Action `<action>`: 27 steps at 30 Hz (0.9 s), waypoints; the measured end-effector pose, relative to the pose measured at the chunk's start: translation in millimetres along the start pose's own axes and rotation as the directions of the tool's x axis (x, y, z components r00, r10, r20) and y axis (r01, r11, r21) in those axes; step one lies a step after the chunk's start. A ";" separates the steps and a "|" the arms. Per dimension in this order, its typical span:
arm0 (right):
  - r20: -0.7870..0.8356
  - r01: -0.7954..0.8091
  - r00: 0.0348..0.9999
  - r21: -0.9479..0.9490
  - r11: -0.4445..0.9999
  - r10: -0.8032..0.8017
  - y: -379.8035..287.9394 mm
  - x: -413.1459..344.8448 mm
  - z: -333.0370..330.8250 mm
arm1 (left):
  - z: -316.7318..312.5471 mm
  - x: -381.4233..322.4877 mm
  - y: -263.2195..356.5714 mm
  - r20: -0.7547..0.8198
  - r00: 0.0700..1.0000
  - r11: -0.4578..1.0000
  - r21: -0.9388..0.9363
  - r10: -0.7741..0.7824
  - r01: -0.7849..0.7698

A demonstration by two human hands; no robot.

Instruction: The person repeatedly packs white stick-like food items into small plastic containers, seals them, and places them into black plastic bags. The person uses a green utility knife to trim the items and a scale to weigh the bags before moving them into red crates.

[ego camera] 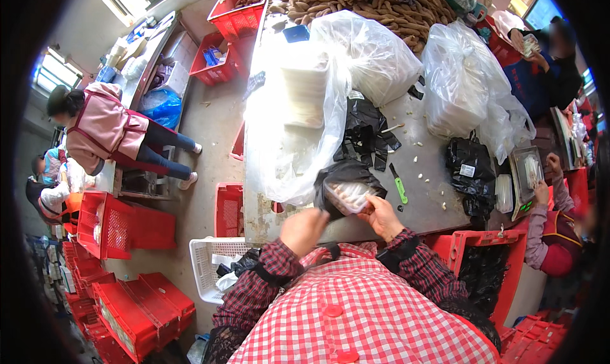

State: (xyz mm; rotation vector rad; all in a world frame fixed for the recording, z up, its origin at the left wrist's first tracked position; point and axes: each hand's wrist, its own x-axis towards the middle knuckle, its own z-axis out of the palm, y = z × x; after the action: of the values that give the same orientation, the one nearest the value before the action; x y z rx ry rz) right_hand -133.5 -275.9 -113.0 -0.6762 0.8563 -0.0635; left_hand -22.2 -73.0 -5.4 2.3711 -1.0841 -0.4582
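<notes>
At the near table edge, a clear plastic tray (350, 196) of pale, stick-shaped pieces sits partly inside a black plastic bag (348, 173). My right hand (382, 217) grips the tray's right front side, thumb on top. Blurred by motion, my left hand (303, 231) has its fingers curled at the bag's lower left edge; whether it pinches the film cannot be told. A green-handled knife (398, 185) lies just right of the bag. Beyond it are more black bags (363, 126) and a stack of white trays (305, 90) in clear film.
Brown root tubers (324, 2) heap at the table's far end. Another wrapped tray stack (457, 97) and labelled black bags (469, 164) stand right, beside a scale (526, 178) where a co-worker's hands work. A white basket (209, 273) and red crates (143, 311) flank me.
</notes>
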 end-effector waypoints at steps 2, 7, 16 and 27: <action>-0.081 -0.010 0.997 0.042 0.999 0.013 7.3 4.5 14.6 | 9.7 -4.1 10.4 0.171 0.954 0.955 -0.206 0.248 -0.212; 0.154 0.272 0.961 -0.674 0.687 -0.230 -3.2 -1.7 13.8 | 2.6 11.6 0.2 -0.161 0.984 0.959 -0.259 0.077 -0.117; 0.201 0.078 0.763 -0.972 -0.221 -0.615 -51.1 -6.8 -10.8 | 1.2 14.0 -15.5 -0.290 0.937 0.854 -0.419 0.194 -0.307; 0.563 0.501 0.750 -0.140 0.854 -0.347 -72.8 -55.7 42.2 | -23.7 23.2 -8.4 0.086 0.992 0.204 -0.973 -0.095 0.104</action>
State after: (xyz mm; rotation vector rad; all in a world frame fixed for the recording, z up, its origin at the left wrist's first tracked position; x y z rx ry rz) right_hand -125.2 -294.0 -14.0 -1.0978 0.1621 -0.1666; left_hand 9.1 -79.2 7.2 1.2035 -0.3269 -0.8791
